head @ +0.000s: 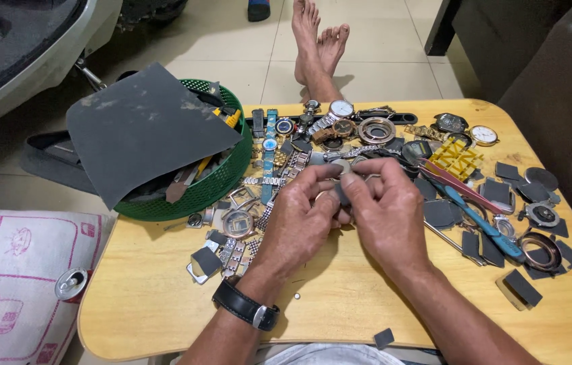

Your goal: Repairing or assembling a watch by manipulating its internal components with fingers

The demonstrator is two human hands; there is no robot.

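My left hand (pixel 299 216) and my right hand (pixel 387 213) meet over the middle of a low wooden table (pixel 164 304). Together they pinch a small round metal watch part (pixel 343 169) and a dark scrap of sandpaper (pixel 341 196) between the fingertips. A black wristwatch (pixel 245 305) is strapped on my left wrist. Beyond the hands lies a heap of watches, cases and metal bands (pixel 326 128).
A green basket (pixel 218 182) with tools stands at the left under a large grey sandpaper sheet (pixel 144 128). Sandpaper scraps (pixel 502 192), a blue-handled tool (pixel 482 223), pink tweezers (pixel 455 182) and watch rings (pixel 539 250) lie at the right. A can (pixel 71 284) rests on a cushion (pixel 9 270). Bare feet (pixel 316 40) show beyond the table.
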